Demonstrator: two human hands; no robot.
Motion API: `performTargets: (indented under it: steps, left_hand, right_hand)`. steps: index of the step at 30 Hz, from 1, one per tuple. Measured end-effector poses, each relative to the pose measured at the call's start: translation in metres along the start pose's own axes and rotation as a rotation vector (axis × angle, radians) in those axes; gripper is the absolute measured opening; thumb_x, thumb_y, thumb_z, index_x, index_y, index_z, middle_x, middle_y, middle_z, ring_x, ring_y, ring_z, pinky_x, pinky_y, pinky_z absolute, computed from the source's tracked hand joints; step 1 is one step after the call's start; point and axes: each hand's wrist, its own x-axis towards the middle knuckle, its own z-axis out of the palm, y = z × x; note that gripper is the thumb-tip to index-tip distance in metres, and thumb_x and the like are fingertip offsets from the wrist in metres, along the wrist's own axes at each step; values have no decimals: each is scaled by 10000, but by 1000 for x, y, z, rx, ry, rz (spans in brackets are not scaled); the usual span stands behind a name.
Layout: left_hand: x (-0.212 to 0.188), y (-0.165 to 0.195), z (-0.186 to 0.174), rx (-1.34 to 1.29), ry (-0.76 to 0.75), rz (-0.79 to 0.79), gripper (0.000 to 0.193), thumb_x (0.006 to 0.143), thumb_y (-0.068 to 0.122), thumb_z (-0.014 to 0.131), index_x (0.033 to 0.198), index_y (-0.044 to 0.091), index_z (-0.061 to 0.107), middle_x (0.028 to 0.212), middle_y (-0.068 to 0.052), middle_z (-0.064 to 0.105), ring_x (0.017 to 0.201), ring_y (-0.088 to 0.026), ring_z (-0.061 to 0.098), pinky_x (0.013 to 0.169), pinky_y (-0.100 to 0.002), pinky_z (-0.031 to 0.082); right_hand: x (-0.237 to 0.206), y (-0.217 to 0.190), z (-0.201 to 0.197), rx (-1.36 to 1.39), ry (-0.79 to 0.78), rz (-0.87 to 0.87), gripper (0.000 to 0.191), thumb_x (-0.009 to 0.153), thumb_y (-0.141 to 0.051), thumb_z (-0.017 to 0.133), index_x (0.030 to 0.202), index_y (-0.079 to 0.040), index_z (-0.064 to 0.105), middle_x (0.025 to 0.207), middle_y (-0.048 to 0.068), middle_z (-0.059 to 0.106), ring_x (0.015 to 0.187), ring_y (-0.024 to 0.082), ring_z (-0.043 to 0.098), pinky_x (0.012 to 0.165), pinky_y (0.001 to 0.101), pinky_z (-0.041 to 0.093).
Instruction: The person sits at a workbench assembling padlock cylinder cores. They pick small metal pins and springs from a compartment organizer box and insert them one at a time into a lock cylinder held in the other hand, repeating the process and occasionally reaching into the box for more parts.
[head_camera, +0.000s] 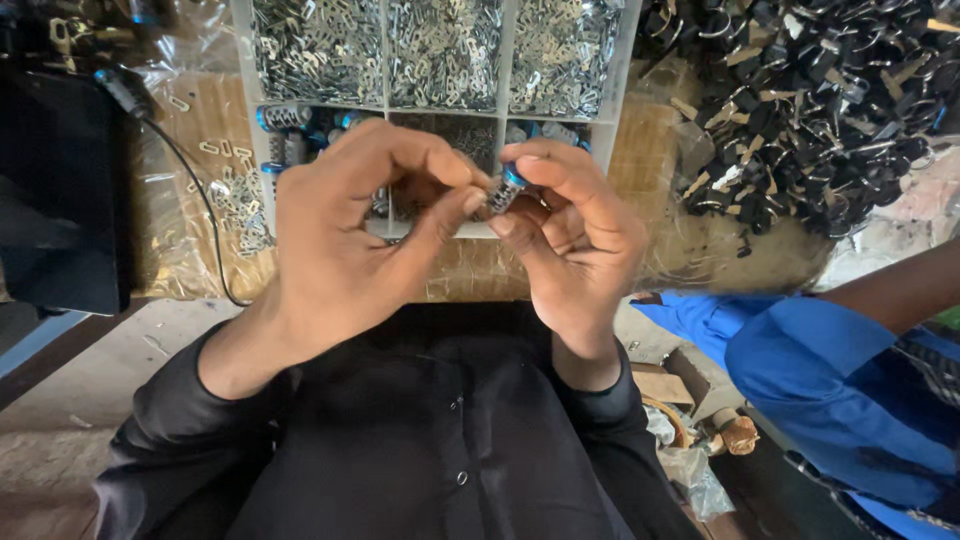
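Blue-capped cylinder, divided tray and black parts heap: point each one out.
blue-capped cylinder (505, 189), head view, on its dark body between the fingertips.
divided tray (243, 70), head view, on its white left wall.
black parts heap (820, 110), head view, on the pile's middle.

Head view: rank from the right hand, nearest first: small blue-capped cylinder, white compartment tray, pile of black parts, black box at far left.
1. Small blue-capped cylinder: in the right hand fingertips.
2. White compartment tray: just beyond the hand.
3. Pile of black parts: upper right.
4. Black box: far left.
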Motion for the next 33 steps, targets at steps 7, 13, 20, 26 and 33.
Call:
performTargets:
  steps: [7,13,20,26,33]
  left_hand:
    - [-7,-5,5,-172,10,0,167,1038,-12,768,1104,-39,617,1053,-94,772,983,-109,769,866,-220,623]
    - [-6,-3,0,-80,6,11,175,1003,1,788,1120,-16,660,1063,-76,752,934,-101,752,844,-222,611]
    - [11,-1,-3,314,15,215,216,933,38,845,1092,59,701,975,-38,706,839,-190,649,747,-311,518]
    - [15,-4,2,934,-21,328,215,876,240,852,927,80,719,917,-38,660,932,-270,572,816,-404,475]
    - [8,-2,4,810,4,277,152,942,195,815,983,91,712,953,-48,641,974,-295,548,851,-415,453]
  right_hand:
    - [0,1,-1,-55,-8,-18,350,988,216,725,1272,25,652,1360,162,586,1153,173,680,913,260,653]
    - [2,1,1,-110,-8,-13,340,958,239,720,1223,30,683,1327,150,598,1084,156,660,883,245,625]
    - [4,-1,-4,-103,4,-24,350,1001,210,737,1287,23,666,1361,131,605,1158,157,674,972,245,609]
    - [7,0,-8,62,14,12,375,1017,198,737,1336,22,649,1373,136,611,1100,155,665,1011,267,610]
    - [5,-1,-6,13,-6,-3,375,1003,181,763,1324,32,638,1366,140,611,1098,166,702,956,277,638]
